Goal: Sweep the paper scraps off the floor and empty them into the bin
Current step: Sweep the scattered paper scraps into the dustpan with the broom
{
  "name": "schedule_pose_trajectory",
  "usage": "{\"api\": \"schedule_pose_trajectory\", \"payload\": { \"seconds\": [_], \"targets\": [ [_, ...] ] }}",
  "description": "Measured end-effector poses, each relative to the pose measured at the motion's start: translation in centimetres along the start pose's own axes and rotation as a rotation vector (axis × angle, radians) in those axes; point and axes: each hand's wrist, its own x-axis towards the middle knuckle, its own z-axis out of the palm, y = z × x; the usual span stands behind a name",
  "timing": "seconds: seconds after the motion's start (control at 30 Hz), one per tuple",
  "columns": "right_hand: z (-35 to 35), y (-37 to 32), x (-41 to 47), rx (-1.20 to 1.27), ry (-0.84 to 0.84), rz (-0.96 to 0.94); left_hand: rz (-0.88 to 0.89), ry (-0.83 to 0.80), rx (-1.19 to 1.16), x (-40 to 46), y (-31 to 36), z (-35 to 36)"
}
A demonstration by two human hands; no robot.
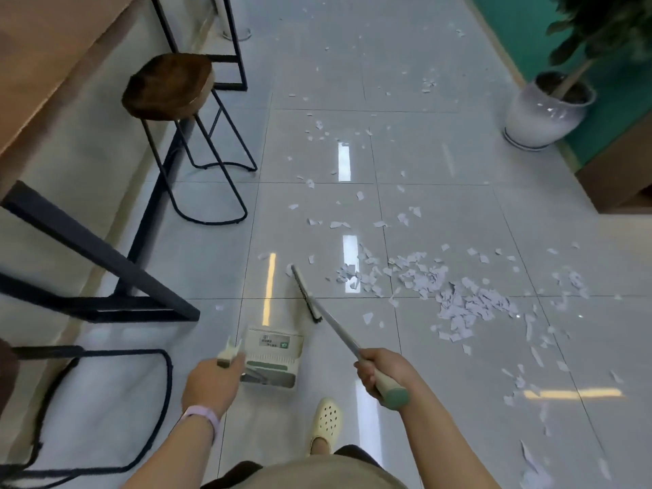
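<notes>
White paper scraps [462, 301] lie scattered over the glossy grey tile floor, thickest in a heap right of centre and thinning toward the far end. My right hand [379, 370] grips the cream and green handle of a broom [338, 330]. Its narrow brush head [306, 294] rests on the floor left of the heap. My left hand [211, 382] holds the handle of a cream dustpan [273, 358], which hangs low just above the floor in front of my feet. No bin is in view.
A wooden counter on black metal legs [95, 255] runs along the left, with a wooden-seat stool [169, 86] beside it and another stool frame [106, 411] at lower left. A white plant pot [543, 114] stands at the right by a green wall. My shoe [326, 421] is below.
</notes>
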Motion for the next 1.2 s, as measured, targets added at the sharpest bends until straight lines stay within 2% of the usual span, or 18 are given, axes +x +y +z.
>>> {"api": "schedule_pose_trajectory", "payload": {
  "seconds": [0.33, 0.43, 0.57, 0.7, 0.8, 0.97, 1.2],
  "targets": [
    [-9.4, 0.5, -0.9, 0.488, 0.289, -0.196, 0.251, -0.182, 0.276, 2.4, 8.4, 4.8],
    [-11.7, 2.3, -1.6, 0.561, 0.4, -0.235, 0.321, -0.235, 0.342, 3.6, 10.4, 6.6],
    [-11.9, 4.9, -3.1, 0.633, 0.544, -0.234, 0.428, -0.303, 0.449, 5.2, 13.1, 8.2],
    [-8.8, 7.1, -3.8, 0.747, 0.62, -0.177, 0.538, -0.351, 0.553, 7.0, 15.6, 8.4],
    [-5.8, 8.0, -3.6, 0.862, 0.628, -0.087, 0.573, -0.406, 0.583, 8.7, 16.9, 8.1],
    [0.9, 6.9, -1.5, 0.715, 0.614, 0.072, 0.585, -0.431, 0.578, 12.0, 17.8, 6.1],
    [15.7, -3.5, 3.9, 0.66, 0.228, 0.072, 0.527, -0.386, 0.545, 18.1, 18.3, 1.6]
  ]
}}
